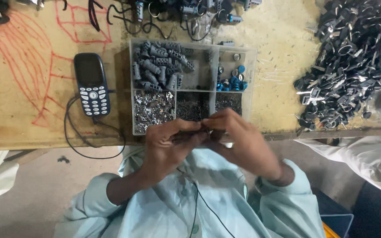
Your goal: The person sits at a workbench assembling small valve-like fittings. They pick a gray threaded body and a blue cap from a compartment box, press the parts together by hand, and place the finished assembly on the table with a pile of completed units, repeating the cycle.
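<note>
Both hands, the left hand and right hand, pinch a small dark part together just over the surface edge by the compartment tray; it looks light, stiff and fiddly, best held at its ends.

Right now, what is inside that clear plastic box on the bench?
The box holds grey ridged plugs, blue caps, shiny metal bits and dark small parts. Both hands cover its front edge.
</note>
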{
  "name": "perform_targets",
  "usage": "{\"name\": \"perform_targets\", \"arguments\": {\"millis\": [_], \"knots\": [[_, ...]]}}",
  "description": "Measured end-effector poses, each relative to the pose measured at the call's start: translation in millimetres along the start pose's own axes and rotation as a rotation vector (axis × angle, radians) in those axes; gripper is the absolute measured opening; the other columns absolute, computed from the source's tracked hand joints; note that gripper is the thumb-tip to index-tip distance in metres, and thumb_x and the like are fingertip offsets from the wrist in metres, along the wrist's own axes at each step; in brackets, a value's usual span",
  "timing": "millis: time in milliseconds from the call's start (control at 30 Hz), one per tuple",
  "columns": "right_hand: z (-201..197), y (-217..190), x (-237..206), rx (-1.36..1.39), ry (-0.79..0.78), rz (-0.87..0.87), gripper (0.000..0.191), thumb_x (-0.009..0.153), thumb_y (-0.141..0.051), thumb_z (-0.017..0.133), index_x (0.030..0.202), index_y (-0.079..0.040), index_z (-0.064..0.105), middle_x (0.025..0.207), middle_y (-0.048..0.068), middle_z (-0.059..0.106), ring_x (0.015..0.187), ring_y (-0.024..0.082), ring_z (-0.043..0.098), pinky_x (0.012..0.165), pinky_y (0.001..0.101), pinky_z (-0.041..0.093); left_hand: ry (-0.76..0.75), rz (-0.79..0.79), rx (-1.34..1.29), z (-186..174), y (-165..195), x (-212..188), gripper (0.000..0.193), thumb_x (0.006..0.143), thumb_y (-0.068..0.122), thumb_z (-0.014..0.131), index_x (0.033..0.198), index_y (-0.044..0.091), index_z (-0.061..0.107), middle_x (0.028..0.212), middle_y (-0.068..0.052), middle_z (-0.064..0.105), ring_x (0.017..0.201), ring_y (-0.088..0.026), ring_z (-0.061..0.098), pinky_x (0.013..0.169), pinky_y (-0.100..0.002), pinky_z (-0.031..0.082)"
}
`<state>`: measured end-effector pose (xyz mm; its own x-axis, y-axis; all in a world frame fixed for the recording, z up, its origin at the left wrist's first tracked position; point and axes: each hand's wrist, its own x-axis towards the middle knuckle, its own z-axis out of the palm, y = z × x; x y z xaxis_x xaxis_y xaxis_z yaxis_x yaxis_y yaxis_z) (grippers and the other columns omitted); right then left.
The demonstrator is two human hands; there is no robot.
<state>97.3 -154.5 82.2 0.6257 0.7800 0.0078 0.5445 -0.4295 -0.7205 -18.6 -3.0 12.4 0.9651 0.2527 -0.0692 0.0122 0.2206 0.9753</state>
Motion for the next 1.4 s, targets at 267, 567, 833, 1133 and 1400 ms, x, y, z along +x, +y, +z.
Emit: {"name": "perform_targets", "arguments": {"millis": [267,567,833,1133,1400], "knots": [[-24.2,90.7,45.7,-0.679,0.2,-0.062,0.013,0.084,-0.009,0.081,0.092,-0.007,0.071,0.092,0.015,0.058,0.08,0.033,0.063,0.069,0.0419,0.049,-0.134,0.149,0.095,-7.9,-2.7,4.4,0.012,0.094,0.001,0.076,0.104,0.004,0.074,0.105,-0.009,0.079,0.096,-0.017,0.08,0.085,-0.028,0.066],[-18.4,61.0,-8.6,0.61,-0.088,0.398,0.025,0.098,0.003,0.061,0.122,0.005,0.066,0.101,0.009,0.071,0.08,0.013,0.068,0.071,0.0284,0.057,-0.204,0.624,0.736,-23.6,-9.2,13.4,0.026,0.089,0.003,0.07,0.114,0.002,0.067,0.126,-0.015,0.065,0.122,-0.031,0.066,0.098,-0.041,0.061],[26.4,94.9,-28.7,0.797,-0.099,0.491,0.014,0.099,0.001,0.063,0.112,0.006,0.061,0.089,0.012,0.07,0.074,0.018,0.067,0.067,0.032,0.056,-0.186,0.891,0.95,-26.7,-15.7,25.6,0.018,0.094,0.012,0.07,0.109,0.009,0.062,0.123,-0.012,0.064,0.12,-0.029,0.066,0.099,-0.04,0.06],[35.4,101.6,-34.1,1.506,-0.283,0.455,0.046,0.099,-0.011,0.069,0.134,-0.004,0.04,0.106,0.014,0.062,0.085,0.021,0.063,0.064,0.0317,0.051,-0.137,0.326,0.093,-2.8,-21.3,9.5,0.036,0.101,0.001,0.075,0.132,0.017,0.066,0.111,-0.003,0.064,0.101,-0.015,0.069,0.093,-0.028,0.063],[-60.7,196.5,16.6,-0.508,0.272,0.483,0.025,0.109,-0.02,0.062,0.106,0.003,0.073,0.086,0.022,0.072,0.068,0.027,0.068,0.057,0.0421,0.053,-0.152,0.556,0.332,-8.7,-23.8,27.3,0.04,0.093,0.005,0.077,0.129,0.015,0.065,0.102,0.002,0.065,0.101,-0.017,0.061,0.096,-0.032,0.051]]}}
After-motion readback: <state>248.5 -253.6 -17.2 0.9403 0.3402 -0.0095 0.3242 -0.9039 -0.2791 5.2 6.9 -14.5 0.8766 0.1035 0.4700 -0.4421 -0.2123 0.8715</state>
